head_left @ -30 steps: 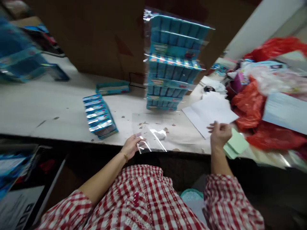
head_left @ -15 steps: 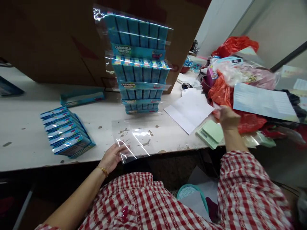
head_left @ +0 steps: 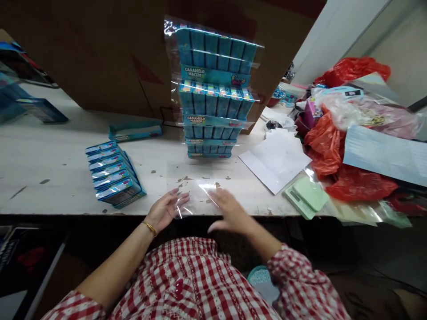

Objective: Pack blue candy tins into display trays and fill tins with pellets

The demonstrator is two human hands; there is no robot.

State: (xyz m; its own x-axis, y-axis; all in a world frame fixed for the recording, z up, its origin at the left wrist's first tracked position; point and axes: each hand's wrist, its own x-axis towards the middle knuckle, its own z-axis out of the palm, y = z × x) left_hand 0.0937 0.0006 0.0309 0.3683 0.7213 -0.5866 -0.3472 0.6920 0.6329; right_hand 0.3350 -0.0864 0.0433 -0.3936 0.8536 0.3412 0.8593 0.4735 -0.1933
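It looks like a packing workshop: a chipped tabletop [head_left: 66,178], a film-wrapped box stack [head_left: 211,98] and a big carton [head_left: 100,66] beyond the hands [head_left: 164,210].

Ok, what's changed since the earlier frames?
The right hand moved left, from beside the red plastic bags to the clear plastic sheet. The left hand, holding that sheet earlier, now has its fingers spread; whether it has let go is unclear. Caramelo Macizo boxes, white paper and pale green scale stayed put.
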